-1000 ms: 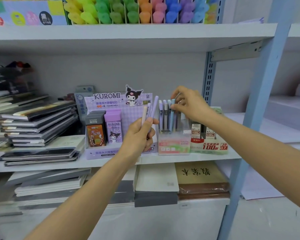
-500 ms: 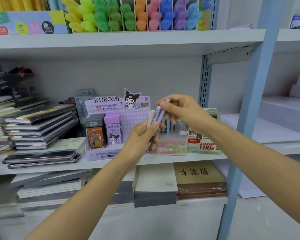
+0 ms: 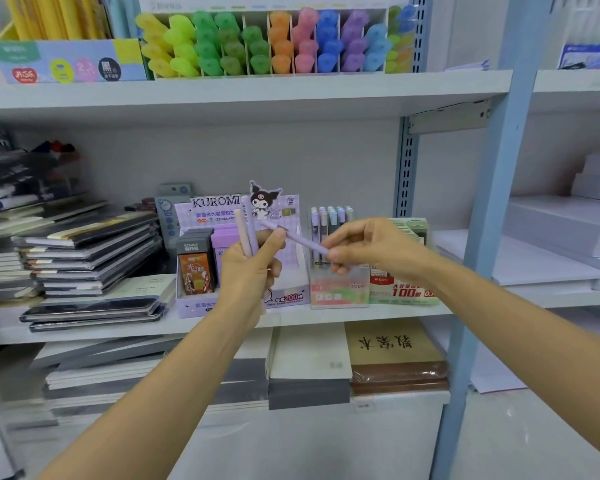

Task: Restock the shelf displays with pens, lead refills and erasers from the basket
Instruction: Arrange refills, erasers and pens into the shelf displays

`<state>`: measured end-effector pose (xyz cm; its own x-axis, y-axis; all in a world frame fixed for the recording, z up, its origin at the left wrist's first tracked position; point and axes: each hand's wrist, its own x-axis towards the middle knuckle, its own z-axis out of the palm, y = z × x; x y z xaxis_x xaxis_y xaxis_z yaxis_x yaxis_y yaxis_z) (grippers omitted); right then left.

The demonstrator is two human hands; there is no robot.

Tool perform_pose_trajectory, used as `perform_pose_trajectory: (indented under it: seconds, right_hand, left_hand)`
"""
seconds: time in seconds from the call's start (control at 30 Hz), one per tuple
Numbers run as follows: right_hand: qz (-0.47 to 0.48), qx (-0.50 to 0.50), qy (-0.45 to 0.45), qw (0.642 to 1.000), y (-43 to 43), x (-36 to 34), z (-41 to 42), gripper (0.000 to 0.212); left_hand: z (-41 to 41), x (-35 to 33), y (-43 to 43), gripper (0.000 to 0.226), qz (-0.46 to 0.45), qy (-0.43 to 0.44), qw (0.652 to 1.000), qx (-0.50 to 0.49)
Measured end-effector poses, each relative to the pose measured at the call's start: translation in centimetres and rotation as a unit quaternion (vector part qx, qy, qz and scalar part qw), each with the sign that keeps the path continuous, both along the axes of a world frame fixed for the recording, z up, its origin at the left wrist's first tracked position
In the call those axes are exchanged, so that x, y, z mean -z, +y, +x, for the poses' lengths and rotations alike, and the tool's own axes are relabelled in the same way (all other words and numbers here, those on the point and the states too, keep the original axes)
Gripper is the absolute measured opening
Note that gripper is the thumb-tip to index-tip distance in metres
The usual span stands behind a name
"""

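My left hand point(image 3: 248, 268) grips a small bunch of pastel pens point(image 3: 247, 233), cream and lilac, held upright in front of the purple Kuromi lead-refill display point(image 3: 284, 296). My right hand point(image 3: 368, 247) pinches one lilac pen point(image 3: 300, 240) that lies slanted between both hands, its far end touching my left thumb. Behind my right hand stands a clear pen display box point(image 3: 338, 289) with several pastel pens upright in it. The basket is not in view.
A red-and-green lead refill box point(image 3: 404, 292) stands right of the pen box. Stacked notebooks point(image 3: 84, 251) fill the shelf's left side. Highlighters point(image 3: 267, 43) line the shelf above. A blue upright post point(image 3: 478, 271) stands at right, with paper reams point(image 3: 548, 244) beyond it.
My right hand left the pen box, came to the bunch in my left hand and has drawn one lilac pen out to the right. The camera tilted slightly downward.
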<state>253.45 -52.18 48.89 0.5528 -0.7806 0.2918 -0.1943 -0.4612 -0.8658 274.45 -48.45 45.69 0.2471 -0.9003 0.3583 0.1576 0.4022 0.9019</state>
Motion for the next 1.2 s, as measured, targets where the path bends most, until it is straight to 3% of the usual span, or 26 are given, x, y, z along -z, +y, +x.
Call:
perform_pose_trajectory:
  seconds: [0.07,0.23,0.4,0.53,0.63,0.8,0.97,1.2]
  right_hand:
    - [-0.019,-0.020,0.038,0.999,0.3,0.4,0.5,0.020]
    - [-0.085,0.047,-0.048,0.994,0.4,-0.5,2.2,0.024]
    - [-0.113,0.044,-0.017,0.992,0.2,-1.7,2.4,0.013]
    - [-0.168,0.132,-0.130,0.968,-0.7,-3.5,0.8,0.011]
    - [-0.226,0.213,-0.170,0.935,-1.8,-4.6,-0.5,0.010]
    - [-0.237,0.266,-0.082,0.931,-3.6,-3.0,-0.3,0.011]
    - [-0.273,0.271,0.001,0.923,-4.5,-0.9,0.6,0.014]
    - [-0.275,0.280,0.015,0.919,-5.2,-1.7,-0.8,0.015]
  left_hand:
    - [-0.5,0.0,0.1,0.017,-0.010,0.000,1.000,0.012]
    - [-1.8,0.0,0.3,0.008,-0.033,-0.082,0.995,0.050]
    - [-2.5,-0.3,0.2,0.008,-0.024,-0.125,0.989,0.075]
    - [-2.1,-0.7,-0.4,0.018,0.055,-0.068,0.991,0.103]
    - [-1.7,-0.4,-0.5,0.028,0.041,-0.102,0.988,0.107]
    - [-1.5,0.3,-0.5,0.026,-0.006,-0.157,0.984,0.087]
    - [-1.5,1.0,-0.7,0.026,-0.003,-0.149,0.984,0.094]
    - [-1.2,1.2,-1.1,0.026,0.008,-0.133,0.986,0.102]
